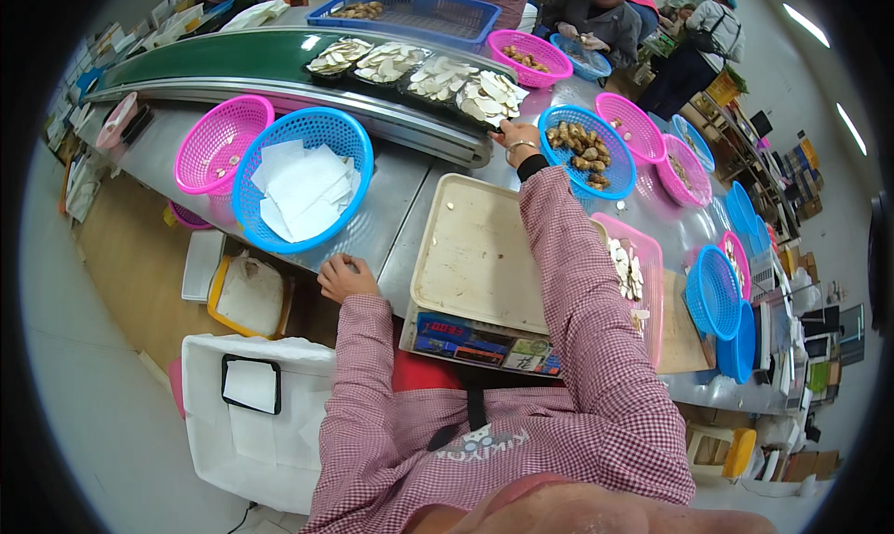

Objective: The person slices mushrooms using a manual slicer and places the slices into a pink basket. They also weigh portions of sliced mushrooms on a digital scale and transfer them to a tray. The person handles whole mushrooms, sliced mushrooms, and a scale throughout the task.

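Note:
My right hand (518, 141) reaches to the near corner of a black tray of sliced mushrooms (492, 99), its fingers touching the rim; whether they grip it, I cannot tell. That tray is the rightmost of several in a row on a green conveyor belt (209, 55). My left hand (347, 277) rests at the steel table's front edge, fingers curled, nothing visible in it. Above it stands a blue basket (362, 185) holding white sheets (304, 188). Between my arms, a beige tray (482, 255) with a few small scraps lies on a digital scale (447, 335).
Right of my arm are a blue basket of whole mushrooms (587, 146), a pink tray of slices (646, 255) and a wooden board (681, 324). A pink basket (209, 150) stands left. Below left is a white bin (209, 429). A co-worker (601, 24) works across the table.

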A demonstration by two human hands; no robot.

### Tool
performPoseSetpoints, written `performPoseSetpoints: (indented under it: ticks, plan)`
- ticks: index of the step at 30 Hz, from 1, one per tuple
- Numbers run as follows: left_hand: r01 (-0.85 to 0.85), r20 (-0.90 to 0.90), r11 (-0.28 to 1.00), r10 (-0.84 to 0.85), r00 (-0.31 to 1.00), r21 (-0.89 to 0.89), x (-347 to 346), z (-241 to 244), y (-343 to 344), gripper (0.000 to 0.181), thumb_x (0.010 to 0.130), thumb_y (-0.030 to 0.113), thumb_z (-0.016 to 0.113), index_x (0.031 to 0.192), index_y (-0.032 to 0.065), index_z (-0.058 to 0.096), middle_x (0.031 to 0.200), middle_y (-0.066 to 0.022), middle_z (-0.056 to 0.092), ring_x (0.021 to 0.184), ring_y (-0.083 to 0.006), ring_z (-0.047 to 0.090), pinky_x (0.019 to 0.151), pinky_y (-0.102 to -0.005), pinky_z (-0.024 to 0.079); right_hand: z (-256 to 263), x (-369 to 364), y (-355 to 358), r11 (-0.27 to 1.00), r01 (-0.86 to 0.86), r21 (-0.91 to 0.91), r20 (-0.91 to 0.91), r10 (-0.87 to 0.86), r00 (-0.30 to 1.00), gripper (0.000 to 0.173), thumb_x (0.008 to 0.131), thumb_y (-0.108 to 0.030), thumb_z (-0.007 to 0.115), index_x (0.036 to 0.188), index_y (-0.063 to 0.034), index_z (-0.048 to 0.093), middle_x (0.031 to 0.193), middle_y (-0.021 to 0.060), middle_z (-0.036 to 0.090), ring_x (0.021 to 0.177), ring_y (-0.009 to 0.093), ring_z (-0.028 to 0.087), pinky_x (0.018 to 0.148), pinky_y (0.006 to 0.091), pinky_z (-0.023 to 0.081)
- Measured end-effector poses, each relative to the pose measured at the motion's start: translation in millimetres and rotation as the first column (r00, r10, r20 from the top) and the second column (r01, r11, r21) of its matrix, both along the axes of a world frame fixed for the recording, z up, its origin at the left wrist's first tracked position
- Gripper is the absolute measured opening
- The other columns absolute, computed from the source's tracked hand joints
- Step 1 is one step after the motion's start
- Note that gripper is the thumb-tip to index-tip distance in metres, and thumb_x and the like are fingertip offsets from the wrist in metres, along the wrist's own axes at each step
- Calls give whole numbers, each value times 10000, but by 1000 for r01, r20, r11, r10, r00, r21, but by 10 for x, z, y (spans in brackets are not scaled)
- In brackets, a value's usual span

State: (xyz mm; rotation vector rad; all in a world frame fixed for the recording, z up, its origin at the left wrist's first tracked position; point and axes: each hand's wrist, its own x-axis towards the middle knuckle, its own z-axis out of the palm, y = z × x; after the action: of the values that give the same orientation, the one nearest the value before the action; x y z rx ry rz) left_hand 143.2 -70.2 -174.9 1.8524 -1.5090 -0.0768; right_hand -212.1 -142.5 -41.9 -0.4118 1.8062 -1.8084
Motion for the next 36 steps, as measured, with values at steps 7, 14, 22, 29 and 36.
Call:
performPoseSetpoints:
  ticks: [7, 14, 22, 29, 36]
  plan:
    - [-17, -16, 1000, 17, 1000, 2, 61, 15, -12, 117, 774, 150, 613, 838, 116, 522, 965, -60, 525, 1028, -278, 483, 843, -451, 378, 5, 307, -566, 992, -124, 30, -9, 125, 992, 194, 848, -33, 601, 783, 149, 578, 739, 163, 598, 604, 239, 645, 608, 321, 600]
    - [19, -29, 999, -18, 999, 26, 16, 35, 8, 131, 770, 145, 621, 844, 114, 517, 960, -73, 501, 1006, -293, 465, 831, -455, 362, -52, 705, -1616, 989, -117, 90, -59, 123, 991, 172, 796, 0, 602, 817, 170, 584, 810, 193, 640, 652, 269, 668, 608, 325, 594]
    - [32, -12, 999, -32, 999, 3, 10, 1, 10, 142, 741, 134, 632, 840, 109, 533, 929, -71, 490, 955, -290, 469, 806, -446, 361, 137, 1499, -2297, 999, 36, -28, -78, -39, 996, 296, 781, -43, 660, 990, 94, 501, 918, 220, 631, 721, 259, 682, 473, 321, 574]
    - [31, -30, 998, -32, 999, -46, -19, -19, -11, 147, 706, 115, 640, 818, 106, 545, 905, -64, 499, 947, -286, 472, 792, -438, 360, -50, 1410, -2506, 978, 102, 180, -473, -4, 881, 348, 820, -144, 611, 1095, 37, 495, 1021, 276, 610, 842, 395, 649, 717, 408, 543]
    - [31, -75, 999, -32, 997, -18, 25, -83, -4, 154, 712, 119, 631, 834, 101, 538, 951, -75, 508, 981, -305, 468, 828, -471, 355, 307, 1640, -2356, 901, 99, 422, -713, 263, 650, 310, 824, -127, 586, 1066, 62, 542, 1053, 261, 614, 969, 375, 625, 820, 416, 518]
